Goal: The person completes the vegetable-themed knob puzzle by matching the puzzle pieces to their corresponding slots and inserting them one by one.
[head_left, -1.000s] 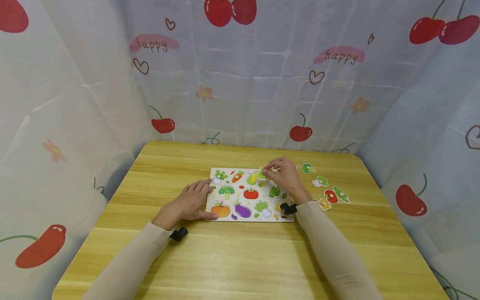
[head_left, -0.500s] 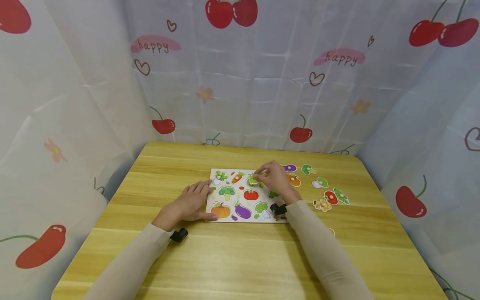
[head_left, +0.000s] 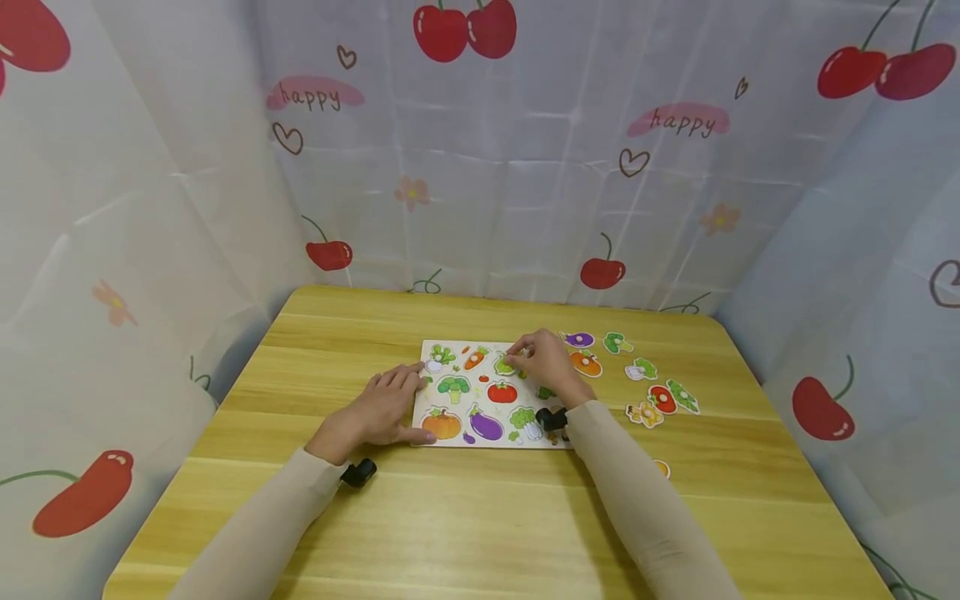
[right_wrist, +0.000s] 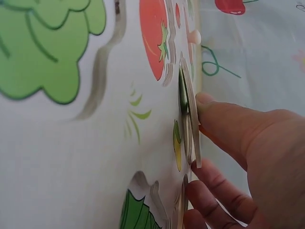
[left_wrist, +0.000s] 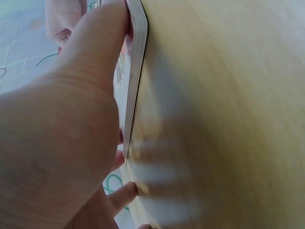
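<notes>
A white vegetable puzzle board (head_left: 477,395) lies flat on the table. My left hand (head_left: 378,408) rests along its left edge, fingers spread and the thumb on the near corner. My right hand (head_left: 551,364) pinches a green corn puzzle piece (head_left: 503,365) between thumb and fingers at the corn recess in the back row. In the right wrist view, that piece (right_wrist: 190,114) stands slightly tilted against the board, seen edge-on. Left of it, a carrot piece (head_left: 476,359) with a pale knob sits in its recess. The right hand and sleeve hide the board's right side.
Loose pieces lie right of the board: eggplant (head_left: 579,340), broccoli (head_left: 617,342), pumpkin (head_left: 587,363), tomato (head_left: 662,399) and several others. An orange piece (head_left: 663,469) is partly hidden by the right sleeve. A printed curtain (head_left: 480,208) encloses the table (head_left: 465,525).
My right hand has moved left with the corn piece, from right of the corn recess to over it. The eggplant and pumpkin pieces have come into view. My left hand stays put.
</notes>
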`<state>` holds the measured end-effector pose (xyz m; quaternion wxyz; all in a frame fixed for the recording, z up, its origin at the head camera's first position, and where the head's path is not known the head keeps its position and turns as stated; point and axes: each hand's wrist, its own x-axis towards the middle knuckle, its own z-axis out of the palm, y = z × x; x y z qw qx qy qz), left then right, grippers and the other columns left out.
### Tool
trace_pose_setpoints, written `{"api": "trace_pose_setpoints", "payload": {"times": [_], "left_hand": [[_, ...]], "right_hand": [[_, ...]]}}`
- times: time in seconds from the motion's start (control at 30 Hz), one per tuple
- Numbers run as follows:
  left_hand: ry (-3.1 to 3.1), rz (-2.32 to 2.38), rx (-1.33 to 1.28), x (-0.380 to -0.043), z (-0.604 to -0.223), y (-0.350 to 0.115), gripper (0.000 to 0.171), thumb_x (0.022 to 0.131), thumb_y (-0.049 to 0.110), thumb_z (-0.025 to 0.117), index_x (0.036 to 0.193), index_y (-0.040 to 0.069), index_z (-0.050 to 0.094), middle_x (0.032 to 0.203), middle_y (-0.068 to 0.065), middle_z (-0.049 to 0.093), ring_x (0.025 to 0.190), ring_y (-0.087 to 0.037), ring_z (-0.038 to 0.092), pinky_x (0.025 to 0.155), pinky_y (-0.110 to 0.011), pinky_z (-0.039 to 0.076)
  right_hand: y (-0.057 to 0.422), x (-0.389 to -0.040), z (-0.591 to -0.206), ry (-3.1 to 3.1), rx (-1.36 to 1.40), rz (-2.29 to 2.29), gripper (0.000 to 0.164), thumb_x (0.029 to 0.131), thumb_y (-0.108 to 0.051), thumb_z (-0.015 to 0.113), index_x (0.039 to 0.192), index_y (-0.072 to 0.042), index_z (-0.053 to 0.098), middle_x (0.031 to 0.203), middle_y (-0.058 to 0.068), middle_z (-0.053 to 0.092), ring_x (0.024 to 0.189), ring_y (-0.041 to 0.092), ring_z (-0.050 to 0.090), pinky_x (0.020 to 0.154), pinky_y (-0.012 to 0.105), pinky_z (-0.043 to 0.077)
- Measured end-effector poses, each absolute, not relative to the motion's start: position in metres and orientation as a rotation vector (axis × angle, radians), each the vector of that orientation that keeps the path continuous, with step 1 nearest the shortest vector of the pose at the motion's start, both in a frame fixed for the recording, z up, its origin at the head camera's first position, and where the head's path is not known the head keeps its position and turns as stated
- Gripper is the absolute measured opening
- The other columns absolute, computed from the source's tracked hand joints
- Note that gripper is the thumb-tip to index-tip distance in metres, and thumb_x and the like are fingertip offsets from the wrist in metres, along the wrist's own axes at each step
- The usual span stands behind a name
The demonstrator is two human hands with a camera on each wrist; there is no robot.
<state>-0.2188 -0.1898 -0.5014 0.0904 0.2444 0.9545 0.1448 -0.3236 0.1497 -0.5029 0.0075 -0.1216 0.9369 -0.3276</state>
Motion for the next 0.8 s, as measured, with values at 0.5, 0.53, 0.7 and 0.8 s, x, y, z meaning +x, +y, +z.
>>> {"api": "trace_pose_setpoints", "payload": {"times": [0.5,0.53,0.7,0.8], "left_hand": [[2.832,0.439,0.710,-0.2190,-0.5041,-0.1907,0.102,0.101,0.069,0.084,0.165,0.000,0.046,0.192,-0.025,0.026,0.175,-0.057,0.032,0.137,-0.084,0.029],[2.831,0.439,0.710,-0.2190,-0.5041,-0.1908,0.102,0.101,0.069,0.084,0.165,0.000,0.046,0.192,-0.025,0.026,0.175,-0.057,0.031,0.137,-0.085,0.029],[2.832,0.443,0.720,-0.2194,-0.5036,-0.1908,0.099,0.101,0.069,0.084,0.162,0.000,0.047,0.192,-0.025,0.026,0.174,-0.057,0.032,0.136,-0.085,0.030],[2.836,0.442,0.726,-0.2197,-0.5035,-0.1905,0.098,0.101,0.068,0.085,0.162,0.001,0.047,0.192,-0.025,0.026,0.174,-0.056,0.033,0.136,-0.084,0.030]], "right_hand": [[0.1431,-0.3241,-0.5032,2.922,-0.341,-1.009,0.016,0.104,-0.031,0.092,0.108,-0.015,0.093,0.120,0.015,0.069,0.103,0.027,0.058,0.084,0.036,0.045],[0.1428,-0.3243,-0.5035,2.922,-0.344,-1.005,0.016,0.104,-0.031,0.093,0.108,-0.015,0.093,0.120,0.015,0.069,0.103,0.027,0.058,0.084,0.037,0.045],[0.1435,-0.3272,-0.5054,2.922,-0.348,-0.987,0.016,0.103,-0.032,0.093,0.109,-0.016,0.094,0.117,0.012,0.069,0.098,0.025,0.059,0.081,0.035,0.046],[0.1455,-0.3282,-0.5057,2.913,-0.355,-0.985,0.017,0.103,-0.031,0.093,0.111,-0.016,0.094,0.116,0.011,0.070,0.096,0.025,0.060,0.079,0.034,0.046]]}}
